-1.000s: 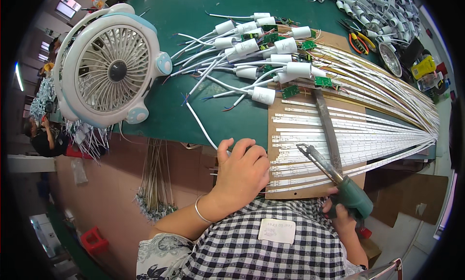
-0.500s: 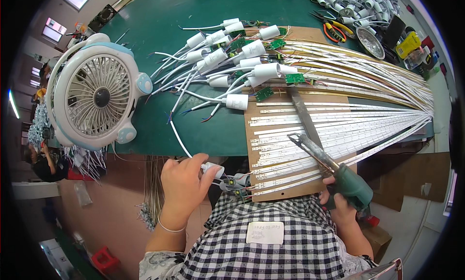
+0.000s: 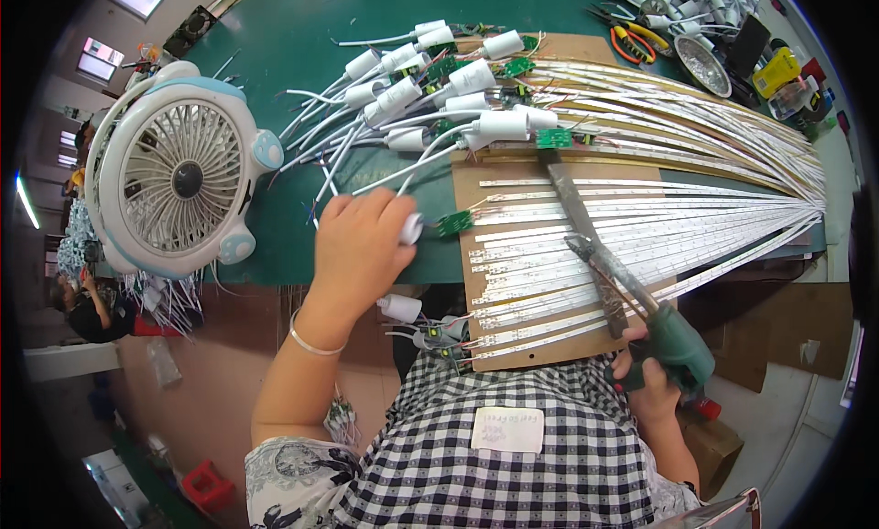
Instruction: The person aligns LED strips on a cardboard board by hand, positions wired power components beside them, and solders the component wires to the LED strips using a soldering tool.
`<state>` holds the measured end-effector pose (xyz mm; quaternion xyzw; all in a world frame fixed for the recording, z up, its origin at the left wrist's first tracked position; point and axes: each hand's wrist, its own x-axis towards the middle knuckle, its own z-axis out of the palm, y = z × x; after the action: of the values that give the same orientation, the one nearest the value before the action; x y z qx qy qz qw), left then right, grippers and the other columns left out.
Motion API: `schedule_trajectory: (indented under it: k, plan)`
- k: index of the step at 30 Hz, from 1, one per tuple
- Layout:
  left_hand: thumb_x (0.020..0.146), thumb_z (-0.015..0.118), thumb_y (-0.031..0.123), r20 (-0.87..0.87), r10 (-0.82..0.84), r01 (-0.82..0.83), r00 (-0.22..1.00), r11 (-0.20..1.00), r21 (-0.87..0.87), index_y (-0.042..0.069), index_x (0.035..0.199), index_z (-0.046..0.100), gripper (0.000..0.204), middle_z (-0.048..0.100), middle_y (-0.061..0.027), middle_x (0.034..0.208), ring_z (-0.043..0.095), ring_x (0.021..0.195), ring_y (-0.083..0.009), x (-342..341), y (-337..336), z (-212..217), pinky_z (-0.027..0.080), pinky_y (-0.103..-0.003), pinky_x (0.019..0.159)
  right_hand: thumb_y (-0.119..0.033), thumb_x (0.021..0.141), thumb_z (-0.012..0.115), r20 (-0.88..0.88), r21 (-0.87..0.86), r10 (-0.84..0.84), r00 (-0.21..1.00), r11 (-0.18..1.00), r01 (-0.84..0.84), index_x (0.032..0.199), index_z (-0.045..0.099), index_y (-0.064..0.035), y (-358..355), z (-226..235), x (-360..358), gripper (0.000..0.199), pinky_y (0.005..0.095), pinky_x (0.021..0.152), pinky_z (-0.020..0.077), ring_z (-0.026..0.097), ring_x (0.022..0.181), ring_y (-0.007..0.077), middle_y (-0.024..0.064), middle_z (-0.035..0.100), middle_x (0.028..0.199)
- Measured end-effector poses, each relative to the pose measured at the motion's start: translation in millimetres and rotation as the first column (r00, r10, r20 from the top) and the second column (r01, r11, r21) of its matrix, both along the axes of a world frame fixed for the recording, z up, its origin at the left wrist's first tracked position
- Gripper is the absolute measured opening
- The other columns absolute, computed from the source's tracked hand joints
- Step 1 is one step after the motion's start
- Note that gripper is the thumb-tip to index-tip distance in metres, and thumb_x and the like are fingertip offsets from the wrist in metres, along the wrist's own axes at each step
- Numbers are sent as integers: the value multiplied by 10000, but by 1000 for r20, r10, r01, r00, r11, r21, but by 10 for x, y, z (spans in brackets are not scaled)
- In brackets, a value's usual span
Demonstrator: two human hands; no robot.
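My left hand (image 3: 360, 247) is closed around a white lamp holder (image 3: 411, 230), whose end shows past the thumb. Beside it a small green circuit board (image 3: 454, 222) hangs on wires at the left end of an LED strip. In my right hand (image 3: 648, 383) is a green-handled soldering gun (image 3: 679, 346), its metal nose pointing up and left over a flat metal bar (image 3: 572, 199). That bar lies across the white LED strips (image 3: 568, 264) on a brown board (image 3: 472, 183). Another white lamp holder (image 3: 400, 307) sits below my left wrist, near wired boards by the apron.
A white and blue fan (image 3: 188, 177) stands at left on the green table (image 3: 293, 26). Several corded lamp holders (image 3: 472, 76) are heaped at the back. Pliers (image 3: 632, 42), a metal dish (image 3: 703, 67) and a yellow bottle (image 3: 774, 71) are at the far right.
My left hand has moved up and away from the near lamp holder and taken hold of one on the table. Its circuit board shifted left and nearer. The soldering gun's nose swung slightly right.
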<state>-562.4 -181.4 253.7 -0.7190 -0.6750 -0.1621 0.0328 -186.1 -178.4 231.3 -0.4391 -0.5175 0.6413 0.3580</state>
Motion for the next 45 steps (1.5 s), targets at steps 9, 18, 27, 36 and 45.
schedule_trajectory:
  k: [9,18,27,36,45]
  plan:
    - [678,639,27,-241,114,-147,964,982,-121,113,1196,594,527,552,-58,1164,489,1140,-245,64,-336,-82,334,-442,981,-438,857,609,12,58,-14,1000,998,13,1129,567,53,35,-92,-132,564,307,674,507,576,621,157,72,591,671]
    - [634,734,82,-21,-276,277,961,960,31,147,912,663,295,616,-2,1047,566,1037,-251,65,-162,-130,407,-414,896,-436,842,623,-24,87,-133,991,987,134,1152,539,66,67,-283,-101,596,295,640,490,578,629,147,100,614,788]
    - [636,707,104,-52,-307,310,950,947,78,159,798,653,180,626,11,933,580,965,-231,204,-103,-238,415,-396,829,-467,831,611,12,35,-42,999,999,41,1119,554,44,139,-170,-69,589,292,665,459,542,614,147,63,551,661]
    - [680,739,134,180,-236,238,955,971,12,141,790,629,156,596,15,808,561,819,-204,338,-55,-262,355,-397,827,-488,811,659,25,-38,-52,998,998,53,1116,556,56,178,-106,-27,633,288,643,473,567,579,153,73,588,675]
    - [697,696,119,325,19,25,946,991,-131,146,743,611,101,570,37,735,533,825,-188,700,-238,-161,274,-403,840,-197,873,638,-45,72,200,979,978,-196,1221,402,59,131,-127,176,492,305,659,540,641,663,179,174,628,1044]
